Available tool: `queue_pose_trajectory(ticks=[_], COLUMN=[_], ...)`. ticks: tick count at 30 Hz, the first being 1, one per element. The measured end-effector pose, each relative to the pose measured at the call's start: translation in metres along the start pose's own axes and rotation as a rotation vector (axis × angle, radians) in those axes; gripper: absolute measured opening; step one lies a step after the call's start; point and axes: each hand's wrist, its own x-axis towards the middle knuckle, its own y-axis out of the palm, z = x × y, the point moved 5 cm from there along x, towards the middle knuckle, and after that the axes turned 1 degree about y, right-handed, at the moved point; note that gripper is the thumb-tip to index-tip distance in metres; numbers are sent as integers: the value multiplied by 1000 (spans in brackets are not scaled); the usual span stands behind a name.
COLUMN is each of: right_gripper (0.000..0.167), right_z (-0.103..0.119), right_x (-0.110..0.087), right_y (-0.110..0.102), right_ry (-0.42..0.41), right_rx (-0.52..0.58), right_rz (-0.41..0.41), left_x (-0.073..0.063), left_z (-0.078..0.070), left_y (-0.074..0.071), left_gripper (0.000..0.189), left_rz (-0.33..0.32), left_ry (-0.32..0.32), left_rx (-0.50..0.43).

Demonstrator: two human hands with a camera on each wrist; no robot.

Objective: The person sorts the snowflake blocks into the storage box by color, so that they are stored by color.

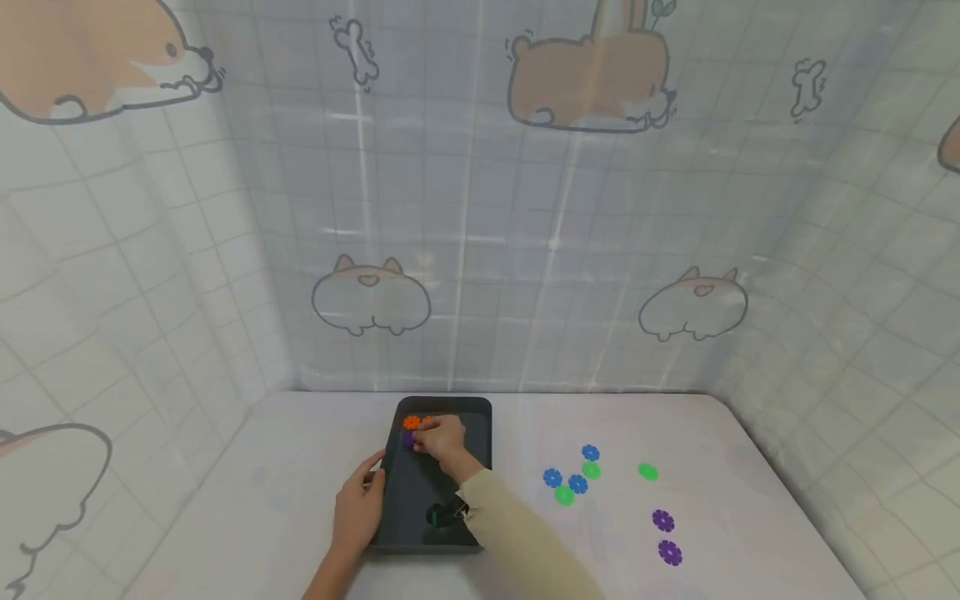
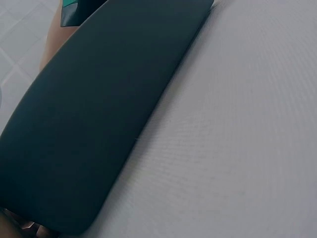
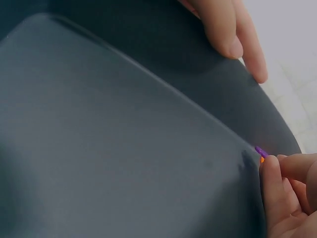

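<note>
A dark grey rectangular tray (image 1: pixel 408 500) lies lengthwise on the white surface. My left hand (image 1: pixel 360 508) holds its left rim; in the right wrist view thumb and finger straddle that rim. My right hand (image 1: pixel 442 437) reaches over the tray to its far left corner. Between its thumb and fingertips it pinches a purple flower-shaped disc (image 3: pixel 260 151), seen nearly edge-on in the right wrist view. An orange flower-shaped disc (image 1: pixel 412 422) lies in that corner, with more orange beside it partly hidden by the right hand.
Right of the tray lie several loose discs: blue ones (image 1: pixel 552 477), green ones (image 1: pixel 648 472) and two purple ones (image 1: pixel 670 552). A black wrist device (image 1: pixel 439 516) on the right arm hangs over the tray's near end. Printed curtains (image 1: pixel 480 333) enclose the table on three sides.
</note>
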Motion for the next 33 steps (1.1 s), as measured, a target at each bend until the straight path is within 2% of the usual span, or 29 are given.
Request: queue_pose_trajectory(ticks=[10, 16, 25, 33], right_gripper=[8, 9, 12, 10], right_z=[-6, -12, -10, -8], right_x=[4, 3, 5, 8], right_y=[3, 8, 8, 8], right_ry=[-61, -65, -107, -126], right_rx=[-96, -133, -210, -266], right_rz=[-47, -73, -130, -131], left_x=[1, -3, -1, 1], left_z=[0, 1, 0, -1], left_y=[2, -1, -1, -1], left_gripper=[37, 36, 37, 37], left_rz=[15, 18, 31, 24], left_ry=[-21, -29, -18, -15], left_rx=[1, 22, 26, 28])
